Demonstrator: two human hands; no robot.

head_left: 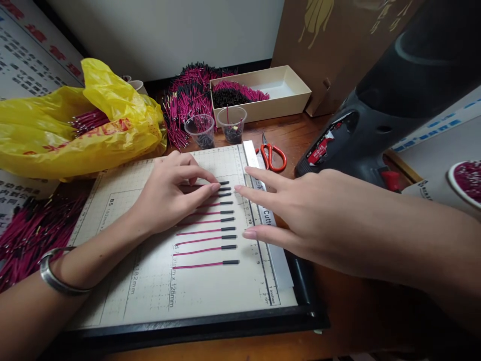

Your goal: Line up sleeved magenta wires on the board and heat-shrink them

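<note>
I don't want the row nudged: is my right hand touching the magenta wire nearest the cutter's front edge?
Apart. The head view plainly shows cutter board between your right hand and that magenta wire.

Printed sizes, ruler figures and Chinese characters around the cutting board point(135, 306).
The board bears "B5" with a size beginning "(182mm", and elsewhere "182mm" and "128mm"; its ruler strip point(265, 276) shows 10, 7, 6 and 5, plus "inches" and "cm" at the near end. "Cutte" reads on the pale bar point(277, 255), the rest covered. The poster point(26, 60) at left carries red characters, among them 管理, above smaller black lines. Red print on the yellow bag point(131, 145), gold characters on the cardboard box point(338, 45) and lettering on the red label point(320, 151) are unclear.
</note>
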